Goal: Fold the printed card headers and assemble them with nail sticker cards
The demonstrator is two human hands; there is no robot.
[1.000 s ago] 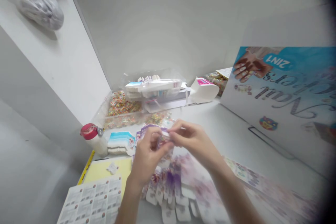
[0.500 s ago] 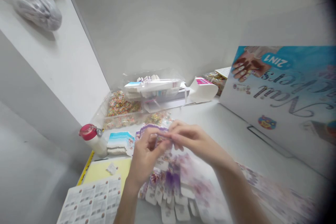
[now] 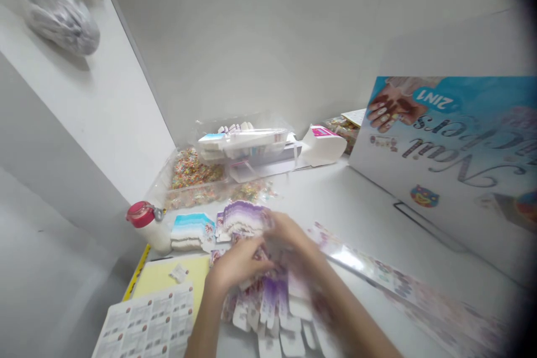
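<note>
Over a pile of purple-and-white printed cards are both my hands, close together. My left hand hovers at the pile's upper part with thumb and forefinger apart; I make out nothing held in it. My right hand is smeared by motion just beyond, beside a neat stack of purple-edged cards. Its fingertips are blurred, so whether it holds something is unclear. Left of that stack sits a blue-and-white card stack. Long printed strips lie to the right of my right forearm.
A red-capped bottle stands at the left, near label sheets and a yellow sheet. Behind are bags of colourful small pieces and a clear-wrapped bundle. A large printed box stands at the right.
My hands, fingertips together over the cards before, have lowered and drawn slightly apart. More of the purple-edged stack and the printed strips shows now.
</note>
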